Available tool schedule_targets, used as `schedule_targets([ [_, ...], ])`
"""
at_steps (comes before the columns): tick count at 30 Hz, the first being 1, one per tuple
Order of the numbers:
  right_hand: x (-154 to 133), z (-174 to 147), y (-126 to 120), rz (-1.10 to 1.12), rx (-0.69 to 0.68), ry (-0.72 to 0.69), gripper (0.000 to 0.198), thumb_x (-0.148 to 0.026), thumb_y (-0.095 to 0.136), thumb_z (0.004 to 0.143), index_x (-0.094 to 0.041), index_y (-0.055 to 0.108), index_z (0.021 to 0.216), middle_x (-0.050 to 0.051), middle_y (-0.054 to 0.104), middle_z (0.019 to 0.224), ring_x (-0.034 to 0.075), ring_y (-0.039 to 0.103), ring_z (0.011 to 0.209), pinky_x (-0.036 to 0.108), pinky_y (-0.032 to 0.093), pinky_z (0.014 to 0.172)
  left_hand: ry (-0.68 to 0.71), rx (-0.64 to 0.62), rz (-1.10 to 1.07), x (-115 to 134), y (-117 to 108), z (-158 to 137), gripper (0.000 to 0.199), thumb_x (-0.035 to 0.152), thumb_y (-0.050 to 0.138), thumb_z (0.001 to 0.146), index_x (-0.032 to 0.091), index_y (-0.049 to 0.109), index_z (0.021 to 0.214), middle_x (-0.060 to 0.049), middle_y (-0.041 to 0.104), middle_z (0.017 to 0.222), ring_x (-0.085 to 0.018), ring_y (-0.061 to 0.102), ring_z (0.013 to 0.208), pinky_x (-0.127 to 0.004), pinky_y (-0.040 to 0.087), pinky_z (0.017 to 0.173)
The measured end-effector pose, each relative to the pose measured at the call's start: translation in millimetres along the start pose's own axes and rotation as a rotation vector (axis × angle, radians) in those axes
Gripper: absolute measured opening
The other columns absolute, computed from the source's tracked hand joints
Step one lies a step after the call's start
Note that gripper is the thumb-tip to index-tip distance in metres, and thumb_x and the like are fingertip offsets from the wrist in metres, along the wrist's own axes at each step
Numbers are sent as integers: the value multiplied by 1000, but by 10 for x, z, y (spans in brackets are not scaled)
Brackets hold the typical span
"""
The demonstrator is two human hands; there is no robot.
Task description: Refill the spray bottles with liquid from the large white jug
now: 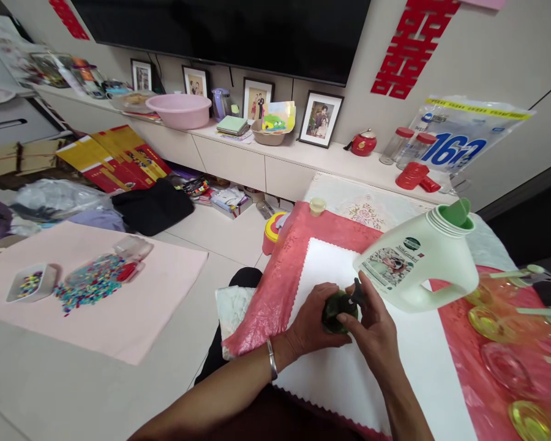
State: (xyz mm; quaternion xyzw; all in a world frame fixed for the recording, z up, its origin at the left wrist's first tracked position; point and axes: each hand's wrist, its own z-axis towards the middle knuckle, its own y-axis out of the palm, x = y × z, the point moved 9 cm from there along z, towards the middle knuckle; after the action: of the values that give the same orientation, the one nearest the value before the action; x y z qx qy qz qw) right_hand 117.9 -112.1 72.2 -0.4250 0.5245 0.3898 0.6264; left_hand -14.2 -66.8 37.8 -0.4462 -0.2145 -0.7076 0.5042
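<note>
My left hand (308, 320) is wrapped around a small dark green pump bottle (334, 311), seen from above over the white mat. On its black pump head (357, 295) my right hand (373, 327) is closed, fingers and thumb gripping it. Whether the pump is screwed down onto the bottle I cannot tell. Just beyond my right hand stands a large pale green detergent jug (416, 263), tilted in the view. Its mouth is uncapped, and a green piece shows inside it. A white scalloped mat (324, 372) lies under my hands.
Yellow and clear glass bottles (491, 324) lie at the right on the red tablecloth (275, 294). A small pale cup (317, 206) sits at the table's far edge. To the left, colourful beads (92, 285) spill across a pink sheet (133, 331) on the floor.
</note>
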Motion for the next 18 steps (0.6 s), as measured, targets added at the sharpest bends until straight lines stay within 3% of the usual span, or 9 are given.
schedule_targets([
  [2,-5,-11,-40,-51,66,-2,87,-40,86,78,-25,47,154,6,60,126,20,61,115,31,56,101,-27,-19,27,-63,25,-29,100,50,93,62,26,40,144,-13,57,137,-37,57,129,-58,47,109],
  [5,-37,-32,-33,-73,55,-27,81,-36,81,85,-27,44,157,5,62,124,20,62,118,29,57,97,-39,-45,28,-106,43,-42,101,53,92,61,26,40,143,-13,56,137,-38,57,128,-59,47,109],
  [9,-194,-21,-60,90,7,-107,68,-29,76,94,-31,46,156,7,63,128,19,63,118,28,57,98,-24,-70,5,-85,46,-21,101,59,91,63,26,41,144,-14,56,139,-39,54,131,-61,45,111],
  [13,-666,61,-182,281,78,-224,61,-21,75,95,-28,52,151,10,65,123,21,65,114,35,55,101,7,-55,-26,-36,25,-10,100,62,89,65,27,40,146,-14,55,140,-38,52,135,-61,43,115],
  [18,-1427,168,-501,250,366,-508,44,-16,80,86,-18,69,129,10,64,118,21,67,104,34,57,95,-11,-72,-12,-62,44,-30,102,58,91,65,27,38,147,-15,53,142,-39,50,138,-63,41,117],
])
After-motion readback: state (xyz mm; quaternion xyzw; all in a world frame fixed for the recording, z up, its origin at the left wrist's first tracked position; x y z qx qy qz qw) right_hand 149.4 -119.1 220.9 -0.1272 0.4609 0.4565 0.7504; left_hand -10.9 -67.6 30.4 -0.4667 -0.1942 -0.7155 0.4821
